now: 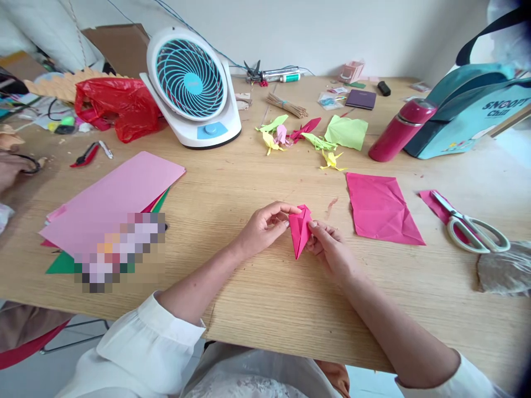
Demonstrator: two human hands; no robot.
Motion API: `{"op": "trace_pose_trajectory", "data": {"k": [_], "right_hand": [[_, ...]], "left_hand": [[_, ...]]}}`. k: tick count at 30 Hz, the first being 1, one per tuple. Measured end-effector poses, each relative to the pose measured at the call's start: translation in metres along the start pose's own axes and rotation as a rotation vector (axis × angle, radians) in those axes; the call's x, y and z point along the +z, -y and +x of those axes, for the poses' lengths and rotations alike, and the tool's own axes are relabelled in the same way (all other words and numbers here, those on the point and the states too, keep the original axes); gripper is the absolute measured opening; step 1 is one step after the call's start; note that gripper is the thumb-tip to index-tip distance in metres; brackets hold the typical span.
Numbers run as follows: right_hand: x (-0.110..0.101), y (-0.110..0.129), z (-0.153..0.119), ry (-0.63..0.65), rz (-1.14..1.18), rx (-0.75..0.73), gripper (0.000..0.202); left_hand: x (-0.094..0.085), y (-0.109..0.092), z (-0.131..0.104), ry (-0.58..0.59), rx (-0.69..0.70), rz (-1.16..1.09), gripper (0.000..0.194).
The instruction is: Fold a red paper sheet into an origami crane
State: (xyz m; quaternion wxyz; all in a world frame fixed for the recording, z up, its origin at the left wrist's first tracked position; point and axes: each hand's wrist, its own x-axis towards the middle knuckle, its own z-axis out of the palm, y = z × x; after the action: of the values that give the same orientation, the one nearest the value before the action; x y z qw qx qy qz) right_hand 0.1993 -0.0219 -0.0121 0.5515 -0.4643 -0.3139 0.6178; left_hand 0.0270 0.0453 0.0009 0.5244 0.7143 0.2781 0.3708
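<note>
A small folded piece of magenta paper [299, 231], pointed at its lower end, is held just above the wooden table [257, 298]. My left hand [265, 225] pinches its upper left edge. My right hand [329, 249] grips its right side with the fingertips. A creased magenta sheet [379, 209] lies flat to the right of my hands. Behind them sit several small folded paper figures [307, 141] in yellow, green, pink and red.
A stack of coloured paper sheets [114, 202] lies at left. A white and blue desk fan [193, 88] and red plastic bag [118, 108] stand behind it. Scissors [473, 226] rest on a paper scrap at right; a red flask [400, 132] and teal bag [473, 113] beyond. Another person's hand [12, 168] is at far left.
</note>
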Motion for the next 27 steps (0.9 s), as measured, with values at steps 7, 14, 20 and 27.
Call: {"op": "trace_pose_trajectory", "data": {"k": [7,14,20,27], "right_hand": [[-0.0014,-0.0015,0.0003,-0.010,-0.037,-0.020,0.044],[-0.0016,-0.0009,-0.0002,-0.023,-0.100,-0.042,0.044],[-0.0006,-0.0011,0.0002,-0.041,-0.086,-0.034,0.046],[-0.0001,-0.0005,0.0000,-0.023,-0.048,-0.030,0.047]], "left_hand": [[-0.0033,-0.0059,-0.0014,0.030,0.025,0.057,0.032],[-0.0077,-0.0070,-0.0001,0.065,0.075,0.036,0.017],[-0.0081,-0.0078,-0.0002,0.039,0.176,0.156,0.017],[-0.0039,-0.0047,0.0009,-0.050,0.289,0.288,0.016]]}}
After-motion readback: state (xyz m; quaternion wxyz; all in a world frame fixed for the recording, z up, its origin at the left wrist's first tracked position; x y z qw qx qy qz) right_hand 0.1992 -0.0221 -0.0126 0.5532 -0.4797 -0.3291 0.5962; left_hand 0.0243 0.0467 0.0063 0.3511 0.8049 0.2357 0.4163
